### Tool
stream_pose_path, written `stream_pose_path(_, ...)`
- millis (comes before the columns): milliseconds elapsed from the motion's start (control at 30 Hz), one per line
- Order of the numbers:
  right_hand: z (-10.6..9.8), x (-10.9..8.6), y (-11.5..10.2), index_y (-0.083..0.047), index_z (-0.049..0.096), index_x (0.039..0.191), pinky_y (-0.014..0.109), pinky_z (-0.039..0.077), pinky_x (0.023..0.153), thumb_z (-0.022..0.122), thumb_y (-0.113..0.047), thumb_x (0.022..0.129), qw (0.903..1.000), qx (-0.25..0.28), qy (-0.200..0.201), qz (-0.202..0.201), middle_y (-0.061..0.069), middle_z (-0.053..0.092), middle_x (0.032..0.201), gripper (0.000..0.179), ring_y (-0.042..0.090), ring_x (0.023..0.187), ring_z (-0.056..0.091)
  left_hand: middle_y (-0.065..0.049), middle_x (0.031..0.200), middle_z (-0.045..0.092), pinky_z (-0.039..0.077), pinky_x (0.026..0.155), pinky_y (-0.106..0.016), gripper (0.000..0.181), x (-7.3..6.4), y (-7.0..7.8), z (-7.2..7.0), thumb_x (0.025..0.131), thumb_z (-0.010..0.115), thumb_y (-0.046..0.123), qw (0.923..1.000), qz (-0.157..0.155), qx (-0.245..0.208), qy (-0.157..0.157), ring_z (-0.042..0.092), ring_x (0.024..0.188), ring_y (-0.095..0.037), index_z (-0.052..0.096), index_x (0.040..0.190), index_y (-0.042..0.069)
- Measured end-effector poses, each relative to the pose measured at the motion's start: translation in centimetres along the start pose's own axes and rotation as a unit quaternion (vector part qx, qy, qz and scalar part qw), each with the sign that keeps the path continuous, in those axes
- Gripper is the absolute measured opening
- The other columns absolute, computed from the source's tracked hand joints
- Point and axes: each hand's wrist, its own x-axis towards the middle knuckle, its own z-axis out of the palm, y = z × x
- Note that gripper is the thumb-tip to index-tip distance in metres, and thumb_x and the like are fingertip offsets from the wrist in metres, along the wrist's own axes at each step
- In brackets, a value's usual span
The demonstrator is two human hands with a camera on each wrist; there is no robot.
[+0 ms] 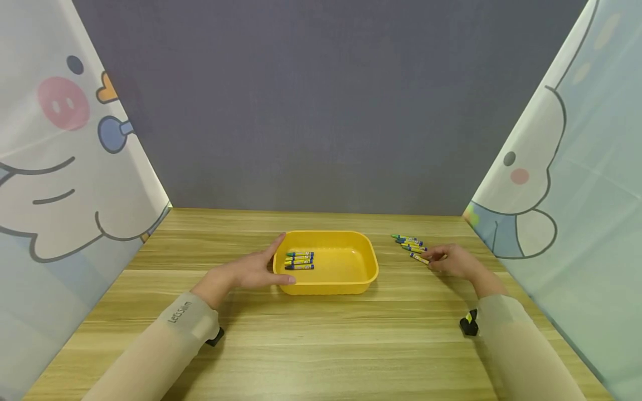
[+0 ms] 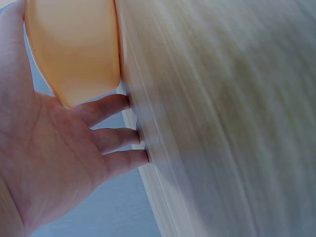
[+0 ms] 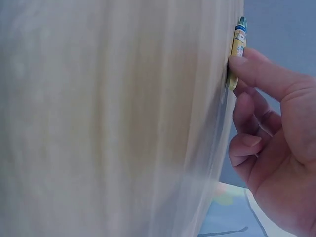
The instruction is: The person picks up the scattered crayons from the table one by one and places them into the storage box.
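A yellow plastic tray (image 1: 351, 288) stands on the wooden table, with several crayons (image 1: 300, 267) lying side by side in its left half. At the tray's left end rests my left hand (image 1: 253, 270), its thumb along the front rim and a finger by the back left corner. The left wrist view shows the other fingers spread, tips down on the tabletop beside the tray (image 2: 79, 44). To the right, my right hand (image 1: 453, 262) pinches a yellow-wrapped crayon (image 1: 418, 258) between thumb and fingers, low at the table. In the right wrist view the crayon (image 3: 239, 42) shows above the thumb.
Just beyond the right hand lie several more crayons (image 1: 405, 238), close together on the table (image 1: 321, 340). A dark grey panel (image 1: 321, 111) stands behind the table. Cartoon-printed cloths (image 1: 577, 223) hang at both sides.
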Motion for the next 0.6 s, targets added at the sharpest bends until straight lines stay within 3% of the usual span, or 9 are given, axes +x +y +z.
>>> stream_pose_path(300,0.5,0.5,-1.3,-0.007,0.077,0.136,0.034,0.052,0.072,0.068,-0.017,0.108,0.9999,-0.005,0.012,0.011,0.016,0.075,0.119,0.032,0.019,0.088,0.062,-0.022,0.183,0.016,0.031,0.130,-0.070,0.129,0.0,0.1,0.0,0.091,0.069,0.083,1.0000,0.001,0.002,-0.002,0.034,0.162,-0.052,-0.016,0.176,0.035)
stream_pose_path(433,0.4,1.0,-3.2,-0.009,0.077,0.138,0.034,0.051,0.073,0.067,-0.019,0.109,0.9996,0.005,0.028,-0.010,0.015,0.075,0.121,0.032,0.018,0.089,0.061,-0.023,0.183,0.017,0.031,0.130,-0.070,0.130,0.1,0.1,0.0,0.090,0.068,0.084,1.0000,0.002,0.005,-0.001,0.034,0.162,-0.052,-0.015,0.176,0.033)
stream_pose_path(600,0.1,1.7,-6.5,-0.014,0.078,0.136,0.032,0.050,0.065,0.068,-0.018,0.108,0.9983,0.035,0.029,-0.036,0.014,0.073,0.121,0.029,0.019,0.079,0.056,-0.026,0.181,0.021,0.033,0.129,-0.070,0.132,0.1,0.0,-0.1,0.089,0.068,0.086,1.0000,-0.001,0.007,-0.002,0.036,0.161,-0.052,-0.016,0.176,0.034)
